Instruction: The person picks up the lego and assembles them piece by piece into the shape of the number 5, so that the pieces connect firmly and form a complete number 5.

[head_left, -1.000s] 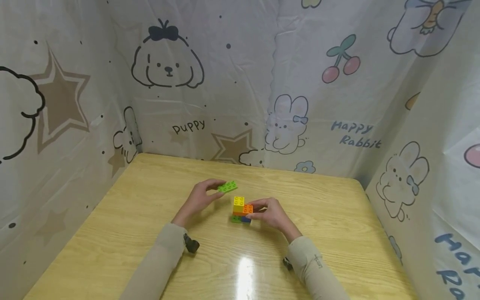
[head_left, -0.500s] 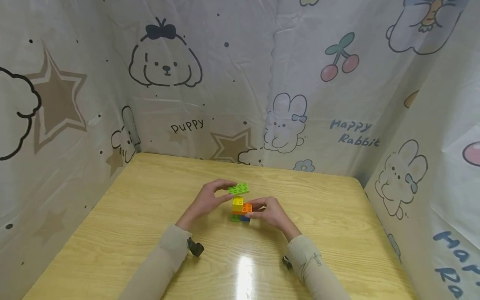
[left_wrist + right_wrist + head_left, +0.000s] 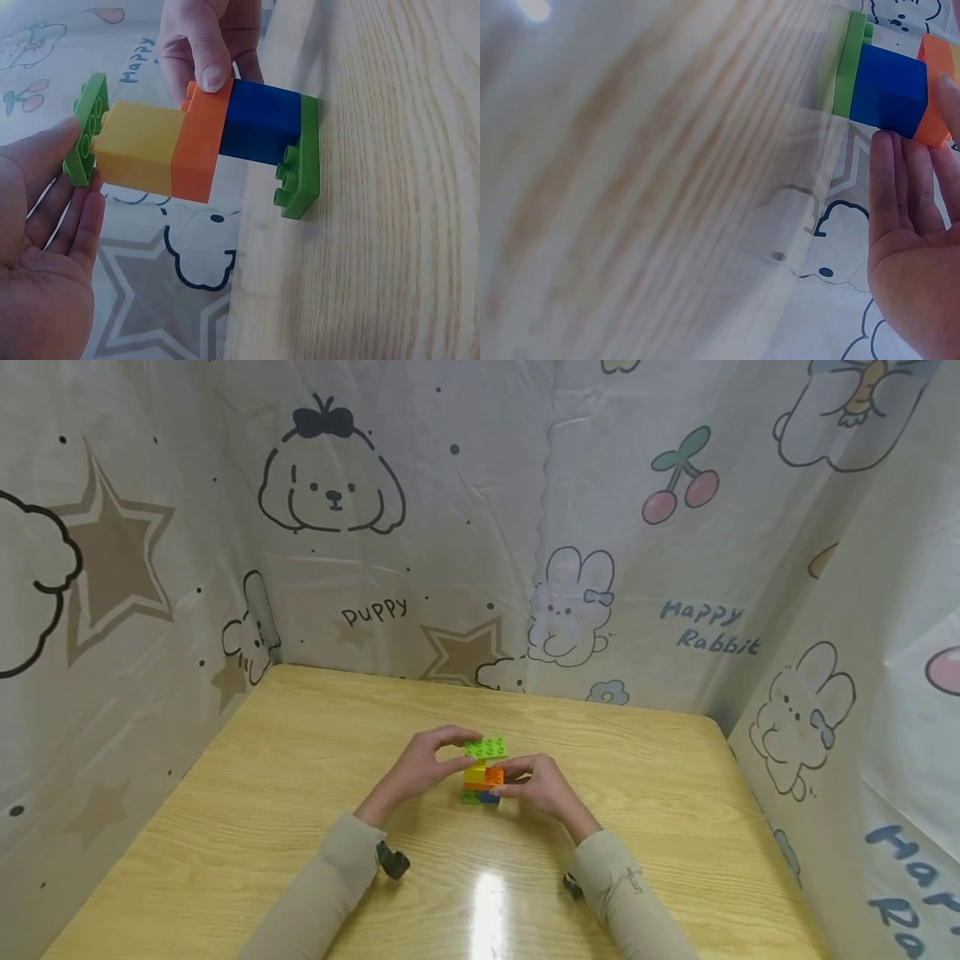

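My left hand (image 3: 420,768) pinches a light green flat building brick (image 3: 487,748) by its left end, right at the top of a small brick stack. From bottom to top the stack has a green flat brick (image 3: 304,169) on the table, a blue brick (image 3: 262,121), an orange flat brick (image 3: 201,146) and a yellow brick (image 3: 140,148). The upper green brick meets the yellow brick's studs; whether it is pressed down I cannot tell. My right hand (image 3: 546,787) grips the orange brick's right end between thumb and fingers, its other fingers beside the blue brick (image 3: 889,88).
The stack stands on a wooden table (image 3: 637,827) enclosed by printed cloth walls (image 3: 480,527) at the back and both sides. Small black wrist cameras, such as the left one (image 3: 393,862), hang at both sleeves.
My left hand has carried the light green brick rightward, then down onto the top of the yellow brick. The right hand keeps its grip on the stack, almost still.
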Action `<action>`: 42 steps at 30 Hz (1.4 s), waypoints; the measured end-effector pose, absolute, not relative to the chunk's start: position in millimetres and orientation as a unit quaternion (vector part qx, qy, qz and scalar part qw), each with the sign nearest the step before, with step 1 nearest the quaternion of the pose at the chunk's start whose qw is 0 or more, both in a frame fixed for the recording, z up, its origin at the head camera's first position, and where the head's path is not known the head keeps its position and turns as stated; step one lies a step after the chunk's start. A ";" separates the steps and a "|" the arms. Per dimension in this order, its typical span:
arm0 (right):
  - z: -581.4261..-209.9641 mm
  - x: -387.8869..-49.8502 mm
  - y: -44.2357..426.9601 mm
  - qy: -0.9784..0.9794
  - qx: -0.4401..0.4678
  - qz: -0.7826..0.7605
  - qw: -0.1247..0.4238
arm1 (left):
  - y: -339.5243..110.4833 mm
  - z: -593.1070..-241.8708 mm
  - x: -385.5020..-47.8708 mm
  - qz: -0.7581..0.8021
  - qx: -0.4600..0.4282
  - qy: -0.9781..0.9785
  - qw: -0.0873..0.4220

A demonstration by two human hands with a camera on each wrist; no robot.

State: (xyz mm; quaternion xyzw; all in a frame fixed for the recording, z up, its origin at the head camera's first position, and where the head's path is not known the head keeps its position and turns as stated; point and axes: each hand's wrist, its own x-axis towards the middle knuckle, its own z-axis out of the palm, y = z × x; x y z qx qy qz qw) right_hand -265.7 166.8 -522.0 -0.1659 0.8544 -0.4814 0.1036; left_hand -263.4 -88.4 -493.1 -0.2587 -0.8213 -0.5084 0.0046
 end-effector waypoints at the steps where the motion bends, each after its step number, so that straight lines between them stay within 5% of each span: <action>1: -522.0 -265.6 166.6 0.855 -0.165 -0.481 0.104 | -88.4 -493.5 -263.4 -0.507 -0.261 -0.821 0.005; 42: -524.2 -266.7 167.4 0.860 -0.173 -0.467 0.108 | -89.5 -500.6 -262.6 -0.496 -0.285 -0.820 -0.005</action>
